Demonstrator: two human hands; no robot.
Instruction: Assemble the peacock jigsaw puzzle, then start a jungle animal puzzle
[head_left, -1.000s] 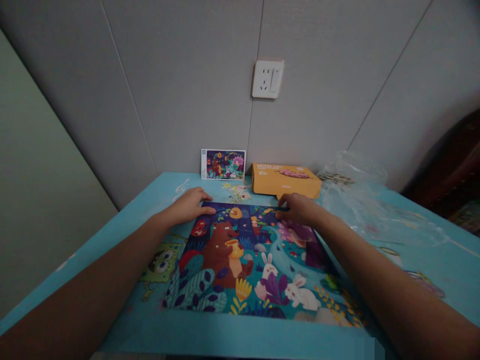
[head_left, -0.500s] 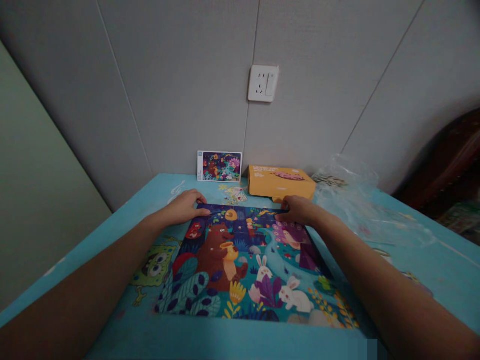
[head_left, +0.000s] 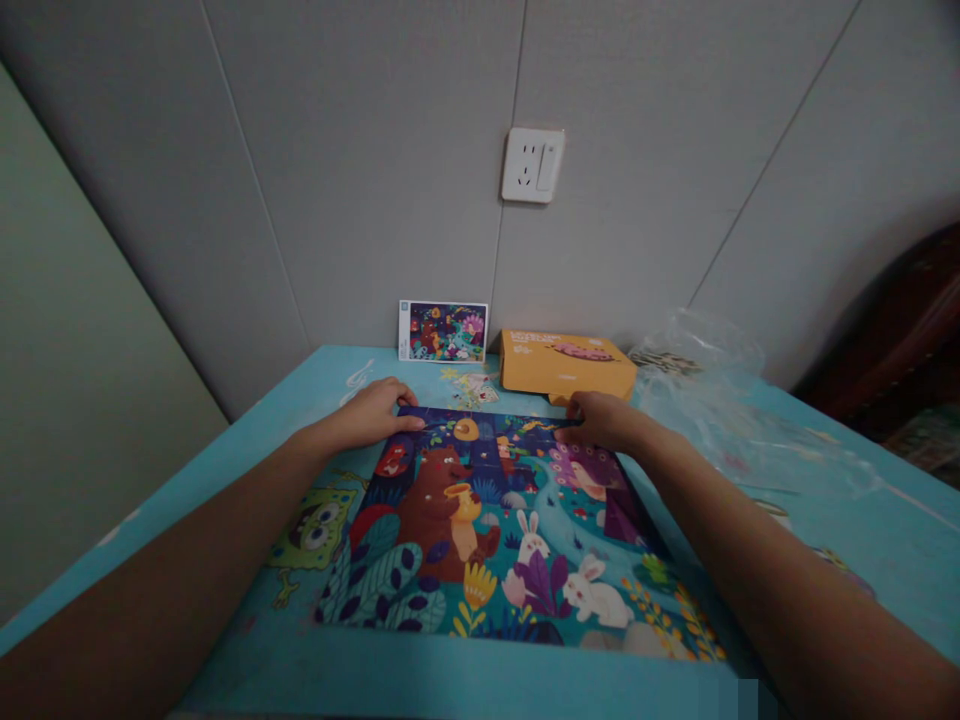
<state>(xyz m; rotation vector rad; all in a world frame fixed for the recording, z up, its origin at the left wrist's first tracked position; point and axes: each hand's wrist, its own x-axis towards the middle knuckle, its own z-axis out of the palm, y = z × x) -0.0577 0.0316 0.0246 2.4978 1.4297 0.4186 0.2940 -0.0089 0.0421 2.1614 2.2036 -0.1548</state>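
A jigsaw puzzle (head_left: 480, 530) lies in front of me, its pieces joined into a forest picture with a brown bear and white rabbits. My left hand (head_left: 379, 412) grips its far left corner, thumb on the printed face and fingers curled around the far edge. Near the far right corner, my right hand (head_left: 600, 420) pinches the same edge, the thumb on top. The fingertips of both hands are partly hidden behind the puzzle's edge.
A small card (head_left: 444, 332) showing the same picture leans on the wall beside an orange box (head_left: 566, 365). Clear plastic bags (head_left: 705, 385) lie at the back right. The blue table (head_left: 360, 680) carries cartoon prints; a wall socket (head_left: 532, 165) sits above.
The camera view has shifted slightly, so everything appears a little further right. Both hands keep their hold on the puzzle's far edge.
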